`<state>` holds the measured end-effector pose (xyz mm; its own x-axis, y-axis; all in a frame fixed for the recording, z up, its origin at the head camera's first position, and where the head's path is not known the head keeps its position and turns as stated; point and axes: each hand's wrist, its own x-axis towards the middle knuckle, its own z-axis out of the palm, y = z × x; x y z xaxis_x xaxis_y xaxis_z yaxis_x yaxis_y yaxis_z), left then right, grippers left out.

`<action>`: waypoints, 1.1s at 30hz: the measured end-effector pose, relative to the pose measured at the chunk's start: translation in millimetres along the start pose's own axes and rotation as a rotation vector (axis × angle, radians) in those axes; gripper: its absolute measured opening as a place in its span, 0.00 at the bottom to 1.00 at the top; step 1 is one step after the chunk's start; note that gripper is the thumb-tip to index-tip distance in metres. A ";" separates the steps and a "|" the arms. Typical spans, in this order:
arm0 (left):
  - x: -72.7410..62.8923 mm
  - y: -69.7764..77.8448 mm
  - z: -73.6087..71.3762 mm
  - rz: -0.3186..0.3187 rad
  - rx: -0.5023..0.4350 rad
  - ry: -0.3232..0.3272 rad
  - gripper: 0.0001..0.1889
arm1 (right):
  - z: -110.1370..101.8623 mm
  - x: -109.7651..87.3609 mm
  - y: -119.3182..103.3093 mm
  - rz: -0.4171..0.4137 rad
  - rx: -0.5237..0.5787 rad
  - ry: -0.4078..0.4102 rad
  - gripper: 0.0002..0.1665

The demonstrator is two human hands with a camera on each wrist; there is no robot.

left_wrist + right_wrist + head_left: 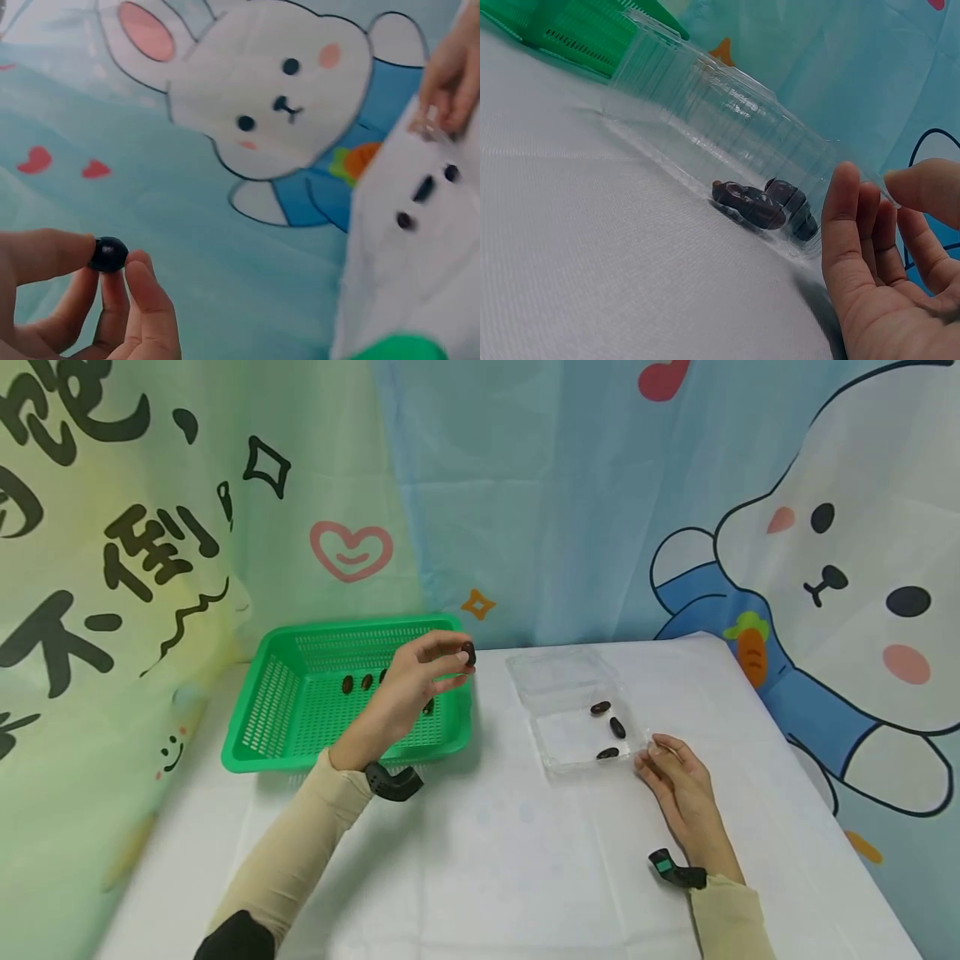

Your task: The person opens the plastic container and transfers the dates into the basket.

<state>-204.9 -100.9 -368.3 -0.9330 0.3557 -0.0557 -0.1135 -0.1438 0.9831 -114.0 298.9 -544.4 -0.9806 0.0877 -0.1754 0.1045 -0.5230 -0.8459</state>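
Note:
Between thumb and fingertips, my left hand (408, 689) pinches a dark, glossy date (468, 652) over the right end of the green basket (262, 693). In the left wrist view that date (109, 255) shows end-on, almost black. Several more dates lie in the basket, partly hidden by the left hand and wrist. My right hand (678, 777) holds the right edge of a clear plastic box (555, 768), its thumb on the rim and its fingers along the outer wall (832, 180). Inside the box lie three dates, one of them a date (617, 727) near the right wall.
The basket and the box stand side by side on a white-covered table (487, 877). The box's clear lid (558, 672) is folded back toward a printed curtain (525, 527) behind the table. Each wrist wears a black strap camera.

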 end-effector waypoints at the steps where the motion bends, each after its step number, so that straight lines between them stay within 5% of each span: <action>1: 0.2 2.2 -5.6 -0.031 0.001 0.001 0.16 | 0.2 -0.1 0.3 0.001 -0.002 0.000 0.17; 9: 3.5 16.4 -46.4 -0.233 0.006 0.028 0.21 | 3.6 -0.4 0.0 0.001 -0.002 -0.011 0.16; 16: 17.1 21.3 -70.6 -0.384 0.111 -0.018 0.23 | 5.3 -2.5 -1.2 0.000 0.000 -0.015 0.17; 33: 50.0 1.2 -110.0 -0.585 0.363 -0.053 0.17 | -0.8 2.0 1.0 -0.004 0.011 -0.003 0.15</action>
<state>-289.2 -184.9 -389.1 -0.7343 0.3264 -0.5952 -0.4632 0.4001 0.7908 -115.8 299.2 -546.0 -0.9814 0.0871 -0.1708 0.0992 -0.5319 -0.8410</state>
